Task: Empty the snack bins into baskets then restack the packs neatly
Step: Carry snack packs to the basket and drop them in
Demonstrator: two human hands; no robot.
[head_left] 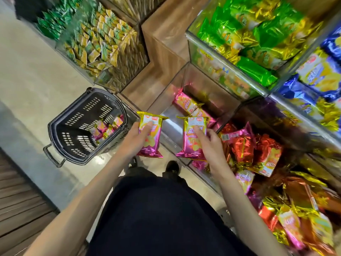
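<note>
My left hand (pixel 137 138) grips a pink pack (pixel 154 145); my right hand (pixel 212 145) grips a second pack (pixel 190 145) over the front edge of the bin (pixel 170 118). The basket (pixel 53 134), with packs inside, stands left of the bin.

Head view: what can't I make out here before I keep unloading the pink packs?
- Basket: the few pink packs in it are too small and blurred to count.
- Pink bin: its near end is hidden behind the right hand and its pink pack.
- Pack print: blurred, unreadable.
- Blue packs: cut off by the right edge.
</note>
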